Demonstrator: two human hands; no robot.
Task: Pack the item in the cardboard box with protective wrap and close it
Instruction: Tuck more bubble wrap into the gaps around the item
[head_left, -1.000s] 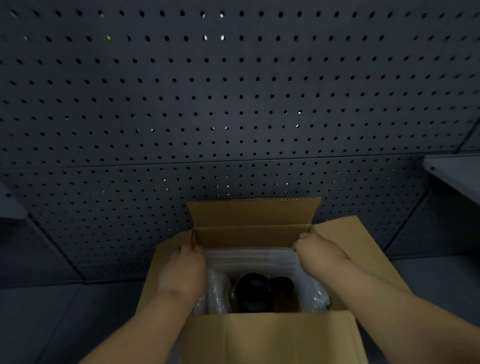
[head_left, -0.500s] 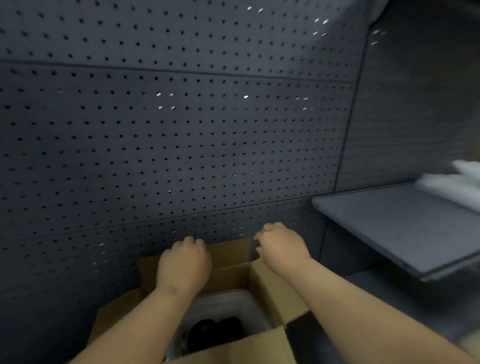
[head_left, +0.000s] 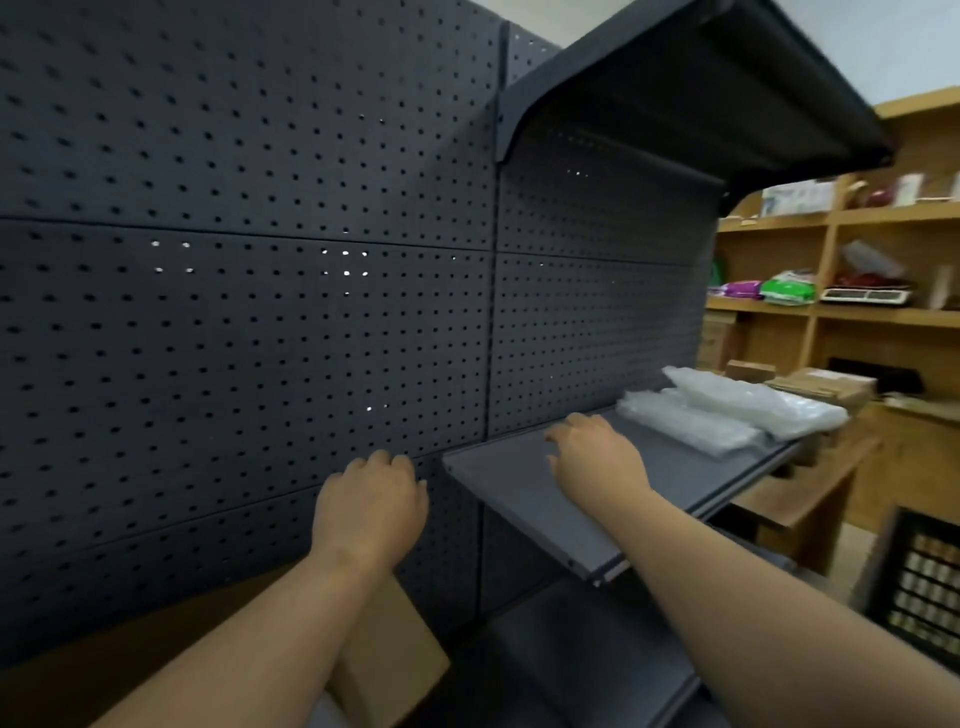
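- Head view is showing two bare forearms reaching forward from the bottom edge, with the cardboard box (head_left: 387, 657) lying lowest in the frame, mostly hidden under the left forearm; only one tan corner and flap are showing, and what is inside cannot be seen.
- The left hand (head_left: 369, 506) is hovering above the box with fingers loosely curled and nothing in its grip, knuckles close to the pegboard wall (head_left: 234, 312).
- The right hand (head_left: 597, 460) is stretching out over the grey shelf (head_left: 514, 493), palm down, fingers spread and relaxed, grasping nothing; whether it is touching the shelf top cannot be told.
- The shelf's near front edge is running diagonally beneath the right forearm, ending in a bare corner low at the centre; a lower shelf (head_left: 587, 654) is lying dark beneath it.
- Between the right fingertips and the protective wrap (head_left: 727, 410), a stretch of shelf top is lying bare, giving room along the shelf.
- The wrap is sitting as clear, crumpled plastic bundles toward the far right end of the shelf, near its outer edge and well apart from the box.
- Overhead, a dark canopy (head_left: 701, 88) is jutting out above the shelf.
- Farthest right, wooden shelving (head_left: 831, 312) is carrying blurred packages, and a dark crate (head_left: 919, 577) is standing low at the frame's right edge.
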